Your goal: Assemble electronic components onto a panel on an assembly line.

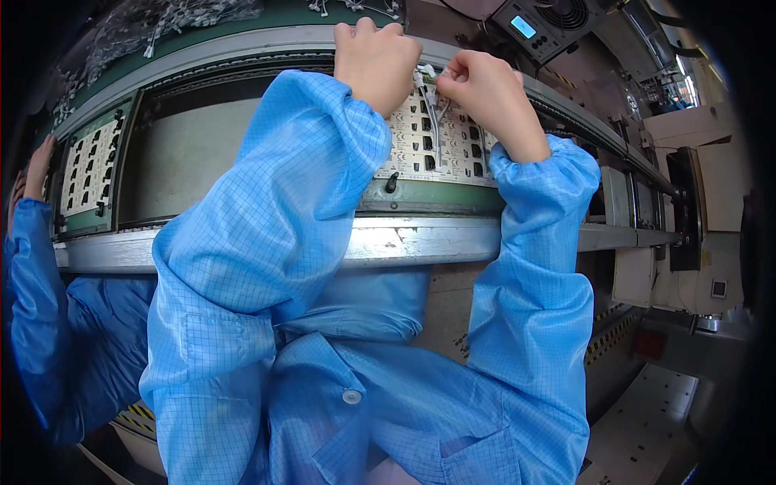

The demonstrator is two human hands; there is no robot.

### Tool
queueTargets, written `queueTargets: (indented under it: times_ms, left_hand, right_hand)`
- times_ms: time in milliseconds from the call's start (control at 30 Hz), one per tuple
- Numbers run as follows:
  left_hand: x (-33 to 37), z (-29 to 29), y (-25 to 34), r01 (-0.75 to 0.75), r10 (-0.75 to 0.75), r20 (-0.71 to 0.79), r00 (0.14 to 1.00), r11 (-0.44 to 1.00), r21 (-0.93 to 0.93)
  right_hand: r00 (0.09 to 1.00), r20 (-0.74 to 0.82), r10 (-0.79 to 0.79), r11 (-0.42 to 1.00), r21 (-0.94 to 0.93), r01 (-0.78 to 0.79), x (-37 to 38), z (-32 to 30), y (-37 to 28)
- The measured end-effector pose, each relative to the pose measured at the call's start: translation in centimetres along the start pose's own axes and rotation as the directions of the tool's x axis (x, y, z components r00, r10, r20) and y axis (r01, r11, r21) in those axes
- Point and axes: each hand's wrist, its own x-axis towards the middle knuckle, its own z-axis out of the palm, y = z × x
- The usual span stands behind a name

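Note:
A white circuit board panel (412, 157) with rows of black components lies in a green carrier (440, 196) on the rail line. Thin white cables (437, 129) with small connectors run across the panel between my hands. My left hand (376, 63) is curled closed over the panel's far left corner; its fingertips are hidden, so what it holds does not show. To its right, my right hand (495, 90) is pinched, thumb against forefinger, on a white cable beside a small connector (427, 72) near the far edge.
At the left, a second panel (90, 167) sits in its own carrier, with another person's hand (39, 168) beside it. Bagged white cables (174, 36) lie beyond the rail. A metal rail (420, 241) runs along the near side. A device with a lit display (524, 27) stands far right.

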Motion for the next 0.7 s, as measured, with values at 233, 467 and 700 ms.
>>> queueTargets:
  times_ms: [233, 467, 700]
  left_hand:
    - [0.6, -3.2, -1.8, 0.129, -0.137, 0.006, 0.991, 0.911, -0.392]
    - [-1.2, -5.8, -9.5, -0.032, -0.018, -0.165, 0.986, 0.954, -0.297]
    - [-4.4, -4.7, -10.6, -0.098, 0.088, -0.061, 0.994, 0.977, -0.189]
  right_hand:
    - [1.000, 0.013, -0.016, 0.954, 0.300, 0.012, 1.4, 0.9, 1.9]
    - [0.976, -0.189, 0.110, 0.849, 0.528, 0.006, -1.6, -4.1, 5.8]
    - [0.951, -0.225, -0.212, 0.976, -0.102, 0.194, -4.0, -2.5, 3.7]
